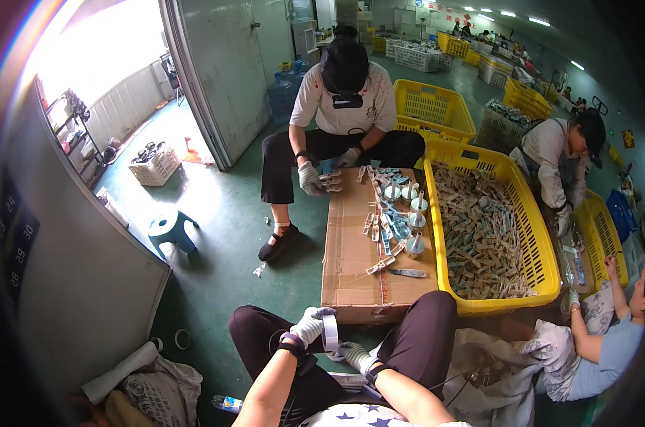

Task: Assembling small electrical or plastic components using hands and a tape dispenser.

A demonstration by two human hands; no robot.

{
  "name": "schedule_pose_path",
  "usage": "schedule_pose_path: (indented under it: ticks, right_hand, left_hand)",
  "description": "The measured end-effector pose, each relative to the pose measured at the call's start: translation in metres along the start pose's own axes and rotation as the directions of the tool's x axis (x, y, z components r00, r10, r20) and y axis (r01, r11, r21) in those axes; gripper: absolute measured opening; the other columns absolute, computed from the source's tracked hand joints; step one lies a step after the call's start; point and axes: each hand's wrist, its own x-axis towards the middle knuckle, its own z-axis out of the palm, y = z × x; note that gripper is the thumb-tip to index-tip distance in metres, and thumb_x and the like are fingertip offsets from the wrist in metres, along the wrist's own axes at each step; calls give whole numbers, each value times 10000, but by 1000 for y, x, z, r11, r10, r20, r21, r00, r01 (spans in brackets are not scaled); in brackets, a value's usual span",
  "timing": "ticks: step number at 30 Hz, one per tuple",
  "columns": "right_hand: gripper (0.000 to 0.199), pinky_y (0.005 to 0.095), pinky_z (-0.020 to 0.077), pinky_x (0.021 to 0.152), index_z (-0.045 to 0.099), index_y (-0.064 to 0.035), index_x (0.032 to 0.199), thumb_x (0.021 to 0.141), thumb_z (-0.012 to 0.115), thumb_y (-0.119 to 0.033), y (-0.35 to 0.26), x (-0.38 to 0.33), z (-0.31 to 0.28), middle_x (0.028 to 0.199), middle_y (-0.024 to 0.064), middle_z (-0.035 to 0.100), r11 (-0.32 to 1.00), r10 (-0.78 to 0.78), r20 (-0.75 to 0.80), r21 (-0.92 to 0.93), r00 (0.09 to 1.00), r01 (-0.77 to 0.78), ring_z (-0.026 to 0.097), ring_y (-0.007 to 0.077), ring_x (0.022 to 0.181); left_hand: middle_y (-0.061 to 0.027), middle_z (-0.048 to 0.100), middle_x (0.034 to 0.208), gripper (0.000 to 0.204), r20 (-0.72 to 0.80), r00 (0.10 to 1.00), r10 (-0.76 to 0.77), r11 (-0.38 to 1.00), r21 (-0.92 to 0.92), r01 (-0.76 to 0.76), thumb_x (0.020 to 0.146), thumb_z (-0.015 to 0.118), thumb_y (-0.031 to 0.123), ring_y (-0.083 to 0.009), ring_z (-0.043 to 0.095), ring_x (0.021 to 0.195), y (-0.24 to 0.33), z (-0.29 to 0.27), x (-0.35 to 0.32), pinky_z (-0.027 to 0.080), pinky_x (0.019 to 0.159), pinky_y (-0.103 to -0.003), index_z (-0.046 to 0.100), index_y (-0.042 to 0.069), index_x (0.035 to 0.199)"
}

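Note:
In my left hand [310,326], which wears a striped light glove, a roll of white tape [329,333] stands upright above my lap. My right hand [358,357], gloved too, is by the lower edge of the roll with its fingers drawn together; whether it pinches the tape's end is too small to tell. Ahead of my knees is a cardboard box [347,267]. On it lie pale and blue plastic clips [381,265], several small round pots with sticks [415,245] and a flat blade-like tool [408,272].
A yellow crate [548,285] full of clips stands right of the box. Across the box sits a gloved co-worker [344,92] handling clips; two more people [561,153] [614,341] work at the right. A blue stool [171,231] and a sack [162,388] are on the left.

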Motion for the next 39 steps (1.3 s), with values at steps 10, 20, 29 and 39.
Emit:
schedule_pose_path:
  ticks: [10, 20, 29, 39]
  right_hand:
    - [175, 259, 502, 757, 659, -15, 1025, 913, 552, -96, -3, -4, -2, 859, 63, 666, 1000, 0, -1, 27, 1000, 0, 620, 149, 779]
    - [142, 280, 524, 751, 642, 2, 997, 906, 556, -63, 0, 3, -3, 842, 79, 661, 997, 13, 29, 80, 999, -15, 635, 167, 768]
    - [143, 269, 528, 740, 636, 8, 1005, 932, 553, -83, 0, 0, -4, 848, 83, 659, 997, 16, 17, 79, 1000, -17, 637, 166, 765]
    - [145, 275, 532, 736, 636, 9, 1012, 934, 565, -90, 5, 4, -7, 835, 79, 656, 992, -14, 50, 127, 999, 7, 638, 168, 770]
  left_hand:
    - [-12, 678, 962, 290, 4, 1000, -6, 1000, 23, 6, 834, 678, -7, -137, 626, 859, 5, 6, 0, 528, 778, -301, 674, 79, 1111]
    - [-13, 680, 981, 276, 0, 1000, 4, 999, 39, -4, 848, 658, -11, -130, 621, 876, 8, 5, -1, 522, 790, -294, 676, 74, 1110]
    - [-13, 678, 975, 280, 8, 999, -44, 999, -18, 45, 843, 661, -16, -127, 622, 858, 16, 9, -4, 523, 778, -288, 674, 71, 1110]
    - [-14, 678, 975, 284, 9, 997, -73, 995, -70, 73, 834, 680, -7, -127, 621, 852, 18, 10, -4, 526, 769, -296, 673, 70, 1107]
